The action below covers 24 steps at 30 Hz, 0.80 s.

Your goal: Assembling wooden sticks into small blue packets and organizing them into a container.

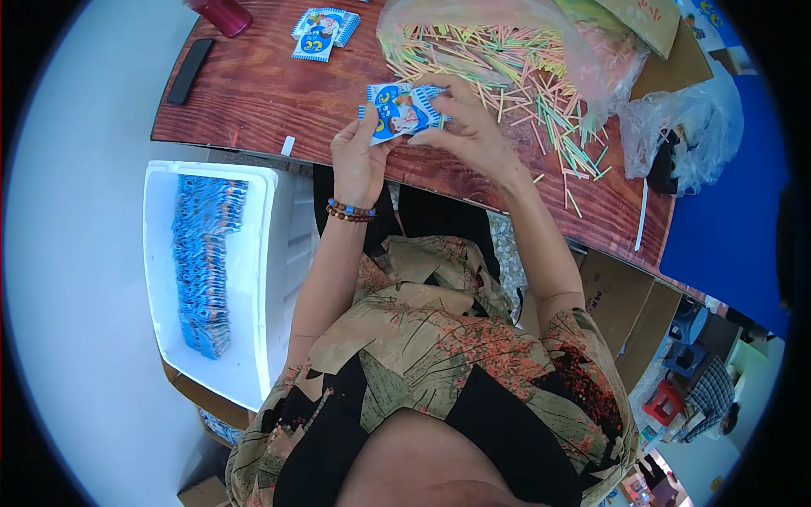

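Note:
Over the near edge of the table I hold a few small blue-and-white printed packets [397, 111], stacked unevenly, with striped crimped ends. My left hand [361, 150] pinches their left side, thumb on top. At the right end is my right hand [469, 127], its fingers curled at the upper edge and its thumb by the lower corner. More such packets [319, 35] lie in a small overlapping pile farther back to the left. To the right of my hands, many thin pastel sticks [507, 63] spill from a clear plastic bag [604, 84].
At my left a white foam box [269, 245] contains a long row of upright blue packets [203, 262]. A black bar-shaped object [191, 71] and a red cup-like container [221, 15] lie on the wooden table [245, 93]. Another plastic bag [688, 135] sits at the right end.

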Each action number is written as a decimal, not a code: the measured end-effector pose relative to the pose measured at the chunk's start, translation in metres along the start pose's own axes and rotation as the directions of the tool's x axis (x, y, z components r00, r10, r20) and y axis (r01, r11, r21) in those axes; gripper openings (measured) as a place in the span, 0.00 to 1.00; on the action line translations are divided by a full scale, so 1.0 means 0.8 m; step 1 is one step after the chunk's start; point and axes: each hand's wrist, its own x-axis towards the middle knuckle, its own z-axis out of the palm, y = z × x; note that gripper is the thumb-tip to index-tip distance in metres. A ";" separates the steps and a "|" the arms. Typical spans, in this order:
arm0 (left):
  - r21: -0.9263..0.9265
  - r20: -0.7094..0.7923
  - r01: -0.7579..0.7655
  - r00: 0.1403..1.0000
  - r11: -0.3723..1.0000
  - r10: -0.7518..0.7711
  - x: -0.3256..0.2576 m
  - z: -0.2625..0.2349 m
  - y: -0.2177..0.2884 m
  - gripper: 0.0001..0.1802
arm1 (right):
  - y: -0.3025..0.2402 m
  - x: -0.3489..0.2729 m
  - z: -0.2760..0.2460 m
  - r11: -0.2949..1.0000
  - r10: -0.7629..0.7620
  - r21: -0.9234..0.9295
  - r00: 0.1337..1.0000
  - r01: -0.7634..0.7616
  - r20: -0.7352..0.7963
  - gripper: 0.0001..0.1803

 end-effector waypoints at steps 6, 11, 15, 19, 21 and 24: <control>0.055 0.006 0.071 0.997 0.996 -0.071 -0.003 0.005 0.001 0.12 | 0.003 -0.001 -0.001 0.990 -0.096 -0.091 0.988 0.108 0.119 0.15; 0.100 0.020 -0.026 1.000 0.995 0.024 -0.008 0.003 -0.013 0.12 | 0.003 -0.002 0.000 0.982 -0.115 -0.128 0.979 0.138 0.170 0.13; 0.091 -0.062 -0.135 0.988 0.987 0.141 -0.011 0.013 -0.026 0.13 | 0.004 -0.008 -0.003 0.994 -0.083 -0.055 0.983 0.093 0.161 0.10; 0.128 -0.082 -0.116 0.989 0.985 0.127 -0.007 -0.005 -0.031 0.13 | 0.026 -0.008 -0.027 0.958 0.205 0.162 0.960 -0.237 0.192 0.11; 0.120 -0.127 -0.134 0.981 0.984 0.149 -0.006 -0.009 -0.030 0.13 | 0.047 0.009 -0.052 0.958 0.247 0.134 0.966 -0.255 0.076 0.15; 0.129 -0.110 -0.112 0.986 0.985 0.126 -0.007 -0.017 -0.029 0.13 | 0.051 0.052 -0.087 0.963 0.248 -0.112 0.968 -0.243 0.034 0.15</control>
